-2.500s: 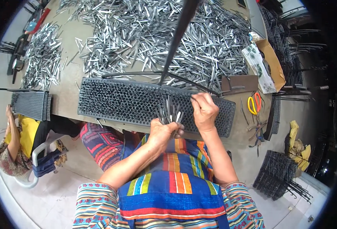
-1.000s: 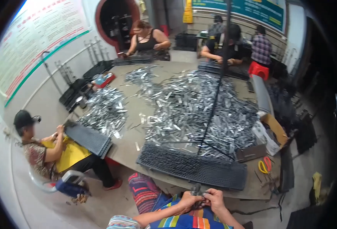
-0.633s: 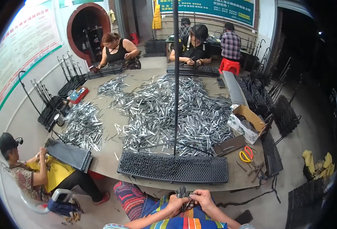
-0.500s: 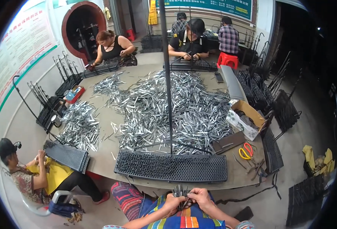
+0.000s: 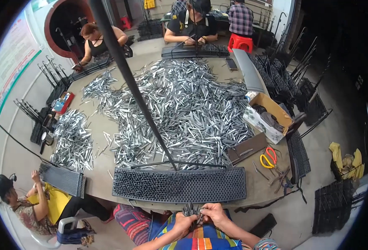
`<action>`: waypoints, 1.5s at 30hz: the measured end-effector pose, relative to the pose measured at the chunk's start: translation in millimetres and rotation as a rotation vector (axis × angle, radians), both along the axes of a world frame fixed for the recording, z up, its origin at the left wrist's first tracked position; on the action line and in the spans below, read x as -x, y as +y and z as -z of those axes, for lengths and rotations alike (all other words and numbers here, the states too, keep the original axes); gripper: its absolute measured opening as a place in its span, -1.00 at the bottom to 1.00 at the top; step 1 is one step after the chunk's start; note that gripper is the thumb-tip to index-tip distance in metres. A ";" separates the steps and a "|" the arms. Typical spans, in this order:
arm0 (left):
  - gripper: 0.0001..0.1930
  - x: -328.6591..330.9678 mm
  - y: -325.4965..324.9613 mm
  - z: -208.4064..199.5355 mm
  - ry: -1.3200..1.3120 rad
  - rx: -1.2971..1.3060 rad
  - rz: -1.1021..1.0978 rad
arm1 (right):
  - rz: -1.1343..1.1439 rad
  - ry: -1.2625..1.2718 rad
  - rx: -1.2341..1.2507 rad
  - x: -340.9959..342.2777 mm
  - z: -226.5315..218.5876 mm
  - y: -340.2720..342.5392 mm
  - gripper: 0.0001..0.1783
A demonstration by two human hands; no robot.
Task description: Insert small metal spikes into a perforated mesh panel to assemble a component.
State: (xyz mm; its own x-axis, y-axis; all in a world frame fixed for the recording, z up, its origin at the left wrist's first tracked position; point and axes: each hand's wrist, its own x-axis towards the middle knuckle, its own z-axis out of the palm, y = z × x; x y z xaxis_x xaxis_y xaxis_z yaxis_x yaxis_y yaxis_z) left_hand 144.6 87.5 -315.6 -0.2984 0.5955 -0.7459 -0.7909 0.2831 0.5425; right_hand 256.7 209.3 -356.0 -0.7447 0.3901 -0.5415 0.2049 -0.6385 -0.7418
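My left hand (image 5: 184, 222) is closed round a bundle of thin dark metal strips (image 5: 189, 209), held upright above my lap. Beside it, my right hand (image 5: 215, 214) pinches with thumb and forefinger at the bundle's right side; what sits between those fingertips is too small to make out. Just beyond both hands, at the table's near edge, lies a long black perforated rack (image 5: 180, 185), with many holes filled on its left part. A black rod (image 5: 140, 96) rises from the rack's frame. Behind it spreads a large pile of silvery metal strips (image 5: 180, 112).
Yellow-and-red-handled pliers (image 5: 268, 158), a brown board (image 5: 246, 148) and an open carton (image 5: 267, 118) sit on the table's right. A co-worker (image 5: 34, 204) at left holds another perforated rack (image 5: 62, 179). Other people work across the table (image 5: 150, 60). Hooked racks stand along both sides.
My view has shifted, so the table appears farther left and higher, and the rod now slants toward the upper left. Both hands stay together at the bundle.
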 end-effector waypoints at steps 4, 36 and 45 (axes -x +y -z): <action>-0.90 0.5 9.7 -10.2 -0.009 0.026 -0.041 | 0.028 0.007 0.030 0.6 1.7 5.3 -0.91; -0.85 -1.6 -0.9 18.8 0.061 -0.083 -0.015 | 0.052 -0.010 -0.084 2.0 -0.6 -9.6 -0.89; -0.87 8.3 -17.2 28.6 0.014 0.058 0.080 | 0.421 0.022 -0.789 33.9 -8.9 56.9 -0.90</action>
State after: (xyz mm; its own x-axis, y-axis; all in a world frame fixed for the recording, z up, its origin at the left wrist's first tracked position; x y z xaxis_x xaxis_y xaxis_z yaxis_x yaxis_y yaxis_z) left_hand 136.3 70.3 -344.2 -0.2622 0.5740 -0.7757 -0.7574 0.3758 0.5340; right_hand 222.9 266.2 -347.0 -0.4625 0.8865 0.0133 0.0492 0.0406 -0.9980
